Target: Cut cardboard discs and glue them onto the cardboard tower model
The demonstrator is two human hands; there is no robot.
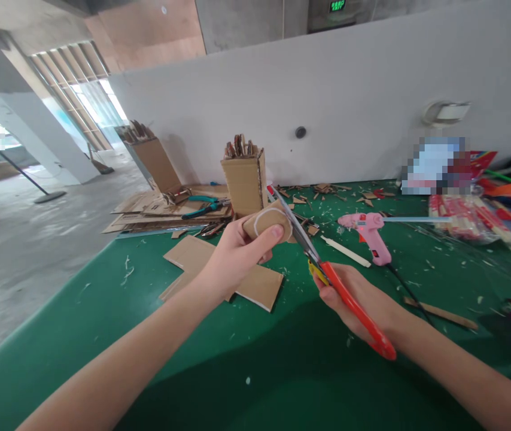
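Box [159, 167] at 10 o'clock's stuffed with cardboard strips [139, 131], so's the middle box [243, 185] at 12, bottom partly hidden. Left hand [244, 248] pinches a cardboard piece [264, 224] dead centre; red-handled scissors [349, 299] at 4, right hand [365, 293] wrapped round. Plastic packet [471, 230] at 3: contents blurry.

Holds a bit of card [265, 219] with a white curved line on it in the left hand [243, 246]. Grips red scissors [328, 274] in the right hand [347, 294], with the blades [301, 233] right by the card's edge. Has flat pieces [261, 286] below on the green surface [179, 377]. Has a box [243, 185] full of strips [239, 147] near the wall [363, 90], with pliers [208, 206] left of it and a pink glue gun [373, 230] to the right.
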